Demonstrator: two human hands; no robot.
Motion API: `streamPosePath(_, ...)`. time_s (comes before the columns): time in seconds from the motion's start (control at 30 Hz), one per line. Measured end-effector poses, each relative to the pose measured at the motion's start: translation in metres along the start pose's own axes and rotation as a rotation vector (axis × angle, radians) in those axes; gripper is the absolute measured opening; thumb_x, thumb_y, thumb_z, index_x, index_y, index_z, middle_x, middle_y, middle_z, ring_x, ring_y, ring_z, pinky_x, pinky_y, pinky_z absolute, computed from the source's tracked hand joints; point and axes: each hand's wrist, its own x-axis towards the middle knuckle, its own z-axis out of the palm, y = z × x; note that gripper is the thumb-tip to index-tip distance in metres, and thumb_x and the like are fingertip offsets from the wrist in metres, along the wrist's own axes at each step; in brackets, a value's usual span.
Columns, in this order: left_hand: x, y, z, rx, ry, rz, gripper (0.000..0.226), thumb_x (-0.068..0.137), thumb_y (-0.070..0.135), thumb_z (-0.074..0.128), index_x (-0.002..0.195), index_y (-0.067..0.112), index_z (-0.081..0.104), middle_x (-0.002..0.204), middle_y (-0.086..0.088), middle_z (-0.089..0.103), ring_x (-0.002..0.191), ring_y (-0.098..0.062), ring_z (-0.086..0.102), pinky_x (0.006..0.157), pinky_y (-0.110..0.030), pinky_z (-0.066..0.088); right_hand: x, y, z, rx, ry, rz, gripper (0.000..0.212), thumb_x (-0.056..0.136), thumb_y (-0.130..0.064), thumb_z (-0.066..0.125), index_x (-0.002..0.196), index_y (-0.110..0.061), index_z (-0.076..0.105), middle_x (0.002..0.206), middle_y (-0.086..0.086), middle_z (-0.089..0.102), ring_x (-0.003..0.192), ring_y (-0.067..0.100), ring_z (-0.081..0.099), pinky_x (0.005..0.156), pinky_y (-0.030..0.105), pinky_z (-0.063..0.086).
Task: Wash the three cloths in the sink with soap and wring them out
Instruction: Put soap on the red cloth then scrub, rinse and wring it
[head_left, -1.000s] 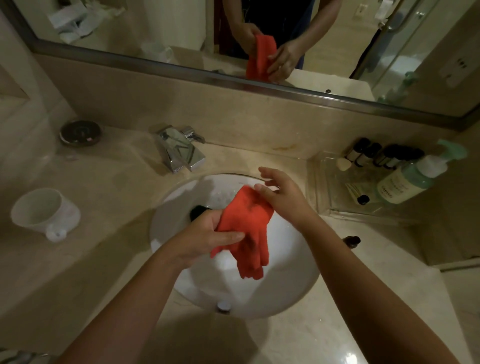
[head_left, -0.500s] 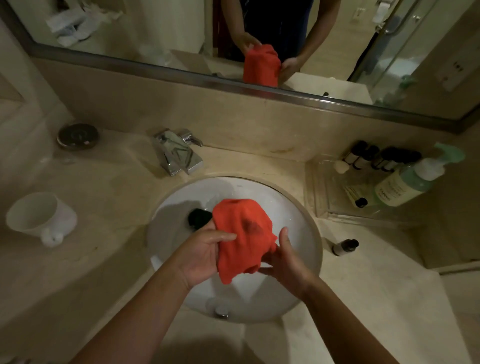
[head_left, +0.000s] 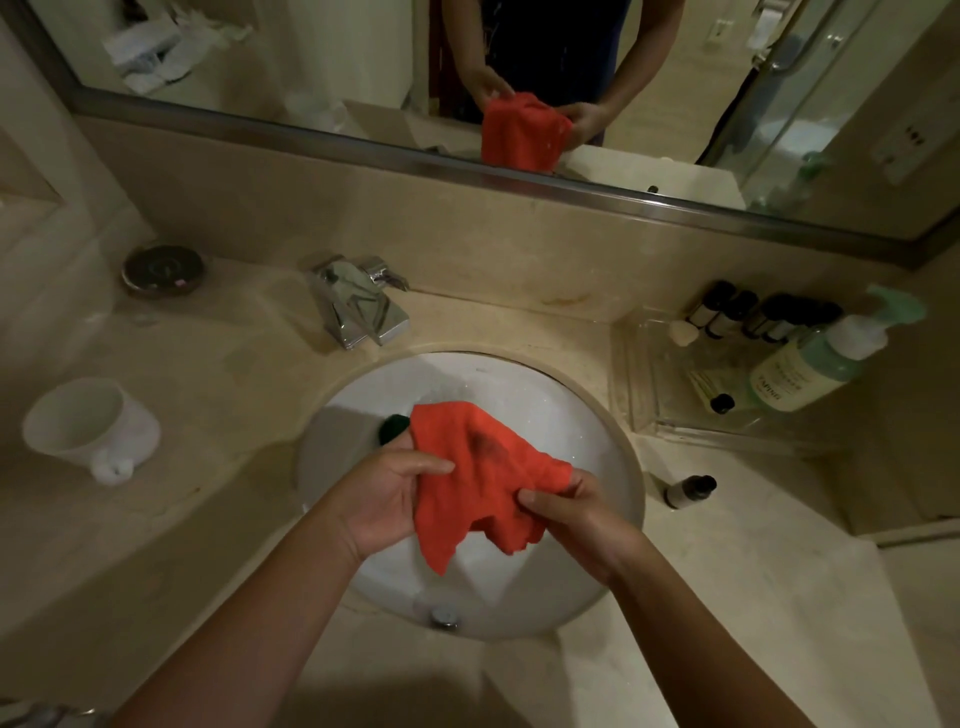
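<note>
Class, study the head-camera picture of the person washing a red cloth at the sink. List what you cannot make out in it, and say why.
1. Head view: the dark thing in the sink is mostly hidden by the red cloth.
2. Only one cloth shows; the other two are out of view.
3. Print on the pump bottle and small bottles is too small and dim to read.
4. The lower left corner object is cut off.

Over the white sink (head_left: 597, 426), the left hand (head_left: 384, 499) and right hand (head_left: 576, 519) each grip an edge of a red cloth (head_left: 478, 467) with a dark stain, its lower corners hanging. A dark green object (head_left: 394, 427) lies in the basin behind it. A faucet (head_left: 358, 306), white cup (head_left: 88, 426) and pump bottle (head_left: 815, 358) stand on the desk (head_left: 234, 364).
</note>
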Motion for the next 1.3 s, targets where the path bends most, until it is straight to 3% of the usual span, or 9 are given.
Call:
streamPosePath(0.1, -0.002, 0.006, 0.000, 0.099, 0.045, 0.007, 0.055, 0.069, -0.006, 0.060, 0.121, 0.010, 0.061, 0.104, -0.013, 0.073, 0.086, -0.025, 0.072, 0.072, -0.039, 0.061, -0.002, -0.010, 0.000, -0.024, 0.097, 0.058, 0.039, 0.066, -0.010, 0.076, 0.104, -0.001, 0.069, 0.099, 0.018, 0.073, 0.087, 0.030, 0.071, 0.072, 0.033, 0.058)
streamPosePath(0.3, -0.001, 0.018, -0.004, 0.198, 0.092, -0.049, 0.048, 0.079, -0.006, 0.057, 0.126, 0.003, 0.058, 0.114, -0.018, 0.069, 0.093, -0.028, 0.071, 0.074, -0.037, 0.061, -0.005, -0.020, -0.003, 0.045, 0.083, 0.136, 0.051, 0.069, -0.002, 0.076, 0.118, -0.001, 0.064, 0.114, 0.021, 0.068, 0.103, 0.034, 0.066, 0.087, 0.042, 0.056)
streamPosePath(0.5, -0.001, 0.023, -0.003, 0.254, 0.070, -0.087, 0.042, 0.084, -0.006, 0.054, 0.125, 0.001, 0.058, 0.108, -0.017, 0.072, 0.090, -0.027, 0.072, 0.071, -0.035, 0.060, -0.006, -0.027, -0.005, 0.075, 0.058, 0.125, 0.054, 0.068, 0.000, 0.076, 0.119, 0.002, 0.061, 0.113, 0.022, 0.067, 0.104, 0.037, 0.064, 0.084, 0.040, 0.054)
streamPosePath(0.7, -0.003, 0.023, 0.001, 0.278, 0.059, -0.092, 0.038, 0.090, -0.011, 0.046, 0.125, 0.001, 0.056, 0.098, -0.018, 0.069, 0.065, -0.023, 0.072, 0.047, -0.027, 0.054, -0.008, -0.040, -0.004, 0.187, 0.003, 0.127, 0.051, 0.077, 0.008, 0.067, 0.126, 0.004, 0.054, 0.123, 0.024, 0.063, 0.109, 0.036, 0.064, 0.078, 0.036, 0.056)
streamPosePath(0.83, -0.001, 0.022, -0.001, 0.261, 0.036, -0.066, 0.044, 0.078, -0.004, 0.056, 0.122, 0.002, 0.060, 0.106, -0.016, 0.072, 0.086, -0.027, 0.073, 0.068, -0.037, 0.061, -0.007, -0.045, -0.003, 0.138, 0.032, 0.133, 0.051, 0.076, 0.012, 0.063, 0.126, 0.003, 0.053, 0.120, 0.026, 0.064, 0.106, 0.037, 0.065, 0.078, 0.038, 0.057)
streamPosePath(1.0, 0.002, 0.022, -0.001, 0.275, 0.049, -0.048, 0.035, 0.081, -0.007, 0.053, 0.112, 0.005, 0.064, 0.099, -0.012, 0.074, 0.084, -0.023, 0.073, 0.070, -0.032, 0.060, -0.005, -0.052, 0.000, -0.015, 0.182, 0.154, 0.036, 0.081, 0.011, 0.063, 0.116, 0.003, 0.062, 0.115, 0.025, 0.066, 0.104, 0.038, 0.065, 0.091, 0.042, 0.052)
streamPosePath(1.13, 0.005, 0.017, 0.000, 0.375, 0.135, 0.007, 0.032, 0.091, -0.012, 0.046, 0.107, 0.008, 0.064, 0.099, -0.009, 0.073, 0.088, -0.021, 0.070, 0.072, -0.031, 0.058, -0.005, -0.052, 0.004, -0.029, 0.271, 0.191, 0.029, 0.080, 0.010, 0.066, 0.105, -0.006, 0.066, 0.108, 0.014, 0.070, 0.098, 0.027, 0.066, 0.083, 0.038, 0.054)
streamPosePath(1.23, 0.008, 0.013, 0.002, 0.446, 0.214, 0.033, 0.028, 0.092, -0.012, 0.048, 0.113, 0.001, 0.062, 0.101, -0.016, 0.069, 0.088, -0.031, 0.067, 0.068, -0.040, 0.058, -0.005, -0.051, 0.005, -0.026, 0.326, 0.201, 0.029, 0.078, 0.011, 0.067, 0.102, -0.007, 0.066, 0.104, 0.011, 0.071, 0.098, 0.028, 0.065, 0.078, 0.034, 0.054)
streamPosePath(1.3, 0.007, 0.012, 0.003, 0.443, 0.256, 0.031, 0.029, 0.090, -0.011, 0.052, 0.115, -0.001, 0.062, 0.102, -0.015, 0.070, 0.092, -0.030, 0.067, 0.077, -0.040, 0.057, -0.005, -0.053, 0.007, -0.028, 0.346, 0.203, 0.029, 0.077, 0.011, 0.068, 0.099, -0.007, 0.065, 0.099, 0.009, 0.071, 0.094, 0.026, 0.065, 0.073, 0.031, 0.052)
